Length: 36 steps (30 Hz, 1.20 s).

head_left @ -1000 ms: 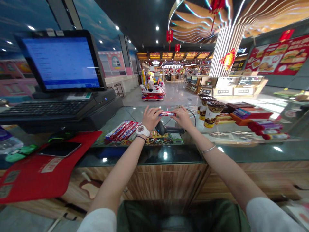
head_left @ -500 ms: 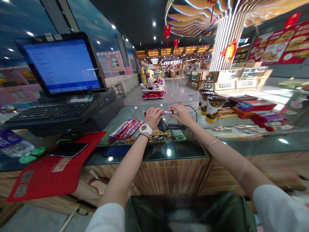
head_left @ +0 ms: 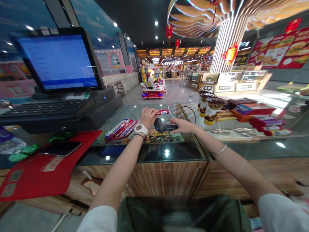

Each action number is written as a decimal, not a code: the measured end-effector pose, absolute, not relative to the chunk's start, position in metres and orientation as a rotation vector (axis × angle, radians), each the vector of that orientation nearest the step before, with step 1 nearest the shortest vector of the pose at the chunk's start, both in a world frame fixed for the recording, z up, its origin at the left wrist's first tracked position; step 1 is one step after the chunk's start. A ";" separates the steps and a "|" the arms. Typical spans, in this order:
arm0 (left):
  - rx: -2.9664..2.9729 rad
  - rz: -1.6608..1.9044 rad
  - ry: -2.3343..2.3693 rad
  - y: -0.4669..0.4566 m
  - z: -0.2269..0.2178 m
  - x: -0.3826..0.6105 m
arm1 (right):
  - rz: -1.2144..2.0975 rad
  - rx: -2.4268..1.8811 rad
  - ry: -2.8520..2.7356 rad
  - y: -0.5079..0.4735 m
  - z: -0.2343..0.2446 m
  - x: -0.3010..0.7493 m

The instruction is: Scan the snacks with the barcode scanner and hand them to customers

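Observation:
A red-wrapped candy bar (head_left: pixel 162 112) sticks out to the right from my left hand (head_left: pixel 148 118), whose fingers are closed over its left part. My right hand (head_left: pixel 183 125) has its fingers around the handle of a black barcode scanner (head_left: pixel 160 126), whose head points left, just below the candy bar. Several red, white and blue candy bars (head_left: pixel 123 129) lie side by side on the glass counter, left of my left wrist. Small colourful packets (head_left: pixel 160 136) show beneath the scanner.
At the left stand a monitor (head_left: pixel 58 61) and keyboard (head_left: pixel 45 108), with a phone (head_left: pixel 61 148) on a red mat (head_left: pixel 41 174). Brown cups (head_left: pixel 212 111), boxes (head_left: pixel 252 110) and purple-red packs (head_left: pixel 267 124) stand on the right. A black cable (head_left: pixel 194 112) loops behind my right hand.
My right hand has left the candy bar's right end and come down onto the scanner's handle. My left hand keeps the bar, shifted slightly left. The view has turned slightly.

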<state>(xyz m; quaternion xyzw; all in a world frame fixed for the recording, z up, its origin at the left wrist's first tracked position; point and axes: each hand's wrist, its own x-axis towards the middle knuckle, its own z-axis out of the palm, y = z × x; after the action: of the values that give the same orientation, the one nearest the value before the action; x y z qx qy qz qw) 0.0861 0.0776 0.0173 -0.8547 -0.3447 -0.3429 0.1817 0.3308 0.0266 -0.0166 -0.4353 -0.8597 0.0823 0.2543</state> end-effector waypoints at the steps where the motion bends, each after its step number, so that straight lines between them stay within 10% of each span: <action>1: -2.419 -0.958 -0.978 0.077 0.017 0.086 | 0.208 -1.186 -2.354 0.025 -0.017 0.326; 17: -2.415 -0.989 -0.788 0.063 0.022 0.097 | 0.985 -0.936 -1.203 0.038 -0.005 0.317; 36: -2.524 -0.925 -0.674 0.064 0.020 0.103 | 0.669 -1.050 -1.193 0.041 0.003 0.327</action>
<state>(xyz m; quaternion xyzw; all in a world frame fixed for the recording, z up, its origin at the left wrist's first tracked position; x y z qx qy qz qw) 0.1025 0.0641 0.0203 -0.8951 -0.2391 -0.3282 0.1842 0.3272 0.0409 0.0029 -0.4624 -0.5254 0.2948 0.6506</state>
